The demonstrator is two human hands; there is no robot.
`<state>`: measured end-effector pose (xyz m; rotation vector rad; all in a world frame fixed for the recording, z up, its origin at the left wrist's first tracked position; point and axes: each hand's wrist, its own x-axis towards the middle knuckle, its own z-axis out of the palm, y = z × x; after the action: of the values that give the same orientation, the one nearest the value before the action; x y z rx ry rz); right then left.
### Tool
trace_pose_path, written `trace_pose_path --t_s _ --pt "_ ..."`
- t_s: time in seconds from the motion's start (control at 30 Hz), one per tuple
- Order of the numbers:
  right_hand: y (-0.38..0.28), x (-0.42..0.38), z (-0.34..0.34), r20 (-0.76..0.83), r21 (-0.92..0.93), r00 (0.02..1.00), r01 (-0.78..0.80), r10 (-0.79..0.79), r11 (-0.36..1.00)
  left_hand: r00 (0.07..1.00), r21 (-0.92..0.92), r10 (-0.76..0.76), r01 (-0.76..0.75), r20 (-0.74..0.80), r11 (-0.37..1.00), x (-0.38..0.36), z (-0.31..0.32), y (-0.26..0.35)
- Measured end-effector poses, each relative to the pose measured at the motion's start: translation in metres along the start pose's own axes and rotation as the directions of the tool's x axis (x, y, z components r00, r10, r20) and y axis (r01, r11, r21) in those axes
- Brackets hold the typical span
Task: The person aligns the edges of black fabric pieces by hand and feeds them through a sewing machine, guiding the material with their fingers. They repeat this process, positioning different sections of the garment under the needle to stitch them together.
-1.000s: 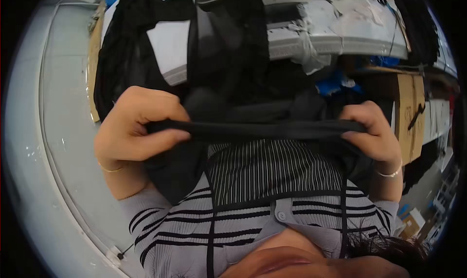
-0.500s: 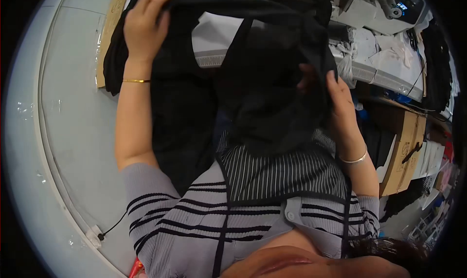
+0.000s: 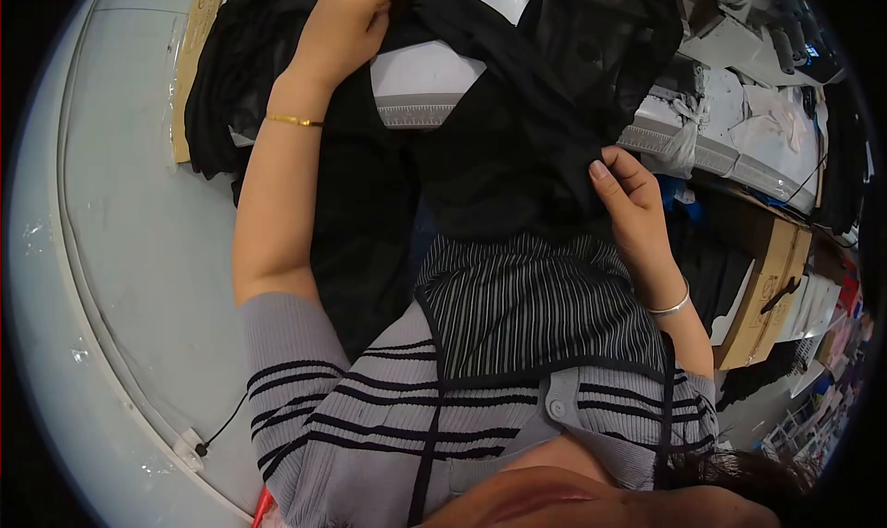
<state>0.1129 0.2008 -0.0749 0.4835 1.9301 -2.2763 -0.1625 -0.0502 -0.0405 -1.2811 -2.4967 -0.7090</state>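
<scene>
A piece of black cloth (image 3: 517,75) stretches slantwise between my two hands, over the machine table and my lap. My left hand (image 3: 349,24), with a gold bracelet at the wrist, is closed on its upper left part, fingers curled over the fabric. Lower down at the right, my right hand (image 3: 633,191) pinches the cloth's edge between thumb and fingers. More black fabric (image 3: 360,214) hangs below my left hand toward my lap. Through a gap in the cloth shows the white table edge with a printed ruler (image 3: 416,112).
A sewing machine (image 3: 753,29) stands at the upper right, with white scraps (image 3: 767,117) by it. A black heap of fabric (image 3: 217,103) lies at the left beside a cardboard box (image 3: 189,66). Another cardboard box (image 3: 769,297) is at the right. A cable (image 3: 65,205) runs along the floor.
My left hand has moved right and slightly up with the cloth. My right hand has come a little lower, and the cloth now slants down toward it.
</scene>
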Motion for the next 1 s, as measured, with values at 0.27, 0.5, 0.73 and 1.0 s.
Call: trace_pose_path --t_s 0.27,0.5,0.73,1.0 --pt "0.000 -0.004 -0.010 -0.125 0.168 0.992 -0.012 0.033 0.986 0.988 0.063 -0.047 0.038 0.146 0.997 0.000 -0.036 -0.043" --pt "-0.016 0.005 -0.008 0.181 -0.546 0.898 0.431 -0.401 0.718 0.966 -0.605 -0.050 0.198 0.252 0.772 -0.037 -0.114 0.069" --pt "-0.067 0.021 0.039 0.483 -0.050 0.860 0.214 -0.164 0.975 0.794 -0.551 -0.053 0.467 0.606 0.691 -0.008 -0.090 0.137" --pt "-0.013 0.012 -0.011 0.325 0.247 0.898 0.223 -0.298 0.943 0.743 -0.727 0.191 0.511 0.642 0.458 -0.019 -0.038 0.104"
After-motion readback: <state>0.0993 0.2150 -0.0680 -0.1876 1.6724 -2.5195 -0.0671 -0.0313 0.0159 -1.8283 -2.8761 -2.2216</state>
